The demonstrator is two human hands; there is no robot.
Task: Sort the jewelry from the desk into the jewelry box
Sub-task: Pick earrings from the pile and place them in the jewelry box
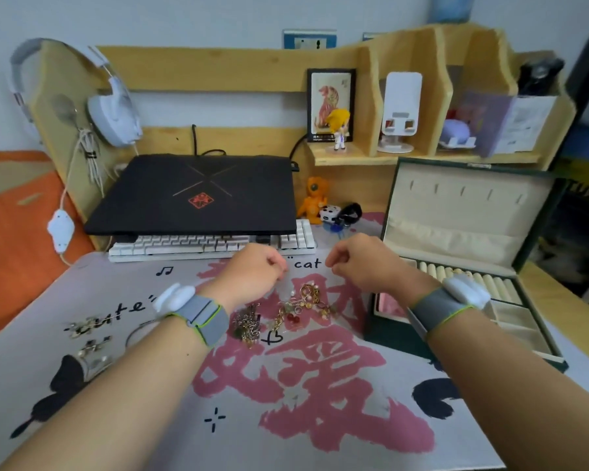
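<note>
Plainly the sorting has barely begun, judging by how things lie. The desk (123, 419), covered by a printed mat with large pink characters, carries nearly all the jewelry out in the open. The jewelry box (463, 266) stands open at the right edge of the desk, its lid propped upright with a row of hooks that hang bare and a pocket below them that looks flat; the ring rolls at its far side and the small compartments at its near side show nothing that I can make out as jewelry, though part of the tray is hidden behind the right wrist. At the far left a closed black laptop (194, 195) sits raised over a white keyboard (198, 244), neither part of the job. The main heap of jewelry (286, 311), a tangle of gold chains, beads and red stones, lies in the middle of the desk just near of both hands, and a second scatter of pieces (89, 338), with a thin bangle (140, 329) beside it, lies at the near left, well apart from the box. The left hand (252, 273) and the right hand (361, 263) hover over the far side of the heap, fingers curled with fingertips drawn together as if each pinches an end of something fine, perhaps a thin chain stretched between them; the frame is too soft to show it, so I cannot tell what, if anything, they grip. Practically everything is left to move.
</note>
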